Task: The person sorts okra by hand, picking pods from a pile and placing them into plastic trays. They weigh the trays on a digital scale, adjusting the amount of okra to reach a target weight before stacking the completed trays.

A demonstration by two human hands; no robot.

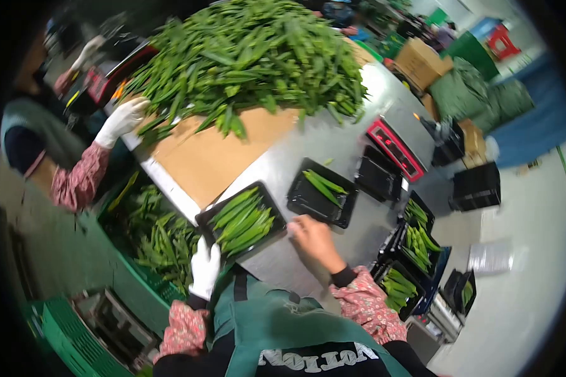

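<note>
A black tray [267, 240] filled with a row of green okra pods [242, 221] lies on the metal table in front of me. At its lower-left edge is my left hand [205, 267], in a white glove, thumb and fingers apart. My right hand [316, 242], bare, is beside the tray's right edge, its slightly blurred fingers bent together; whatever they hold is hidden. Just beyond it, a second black tray [305, 200] contains a few pods. A large okra heap [251, 56] covers the far part of the table, partly over brown cardboard [220, 154].
Right of the trays are an empty black tray [377, 176] and a red-framed scale [395, 149]. Filled okra trays [399, 289] stand at the lower right. A green crate [126, 254] of okra is at the left, where a co-worker's gloved hand [122, 122] touches the heap's edge.
</note>
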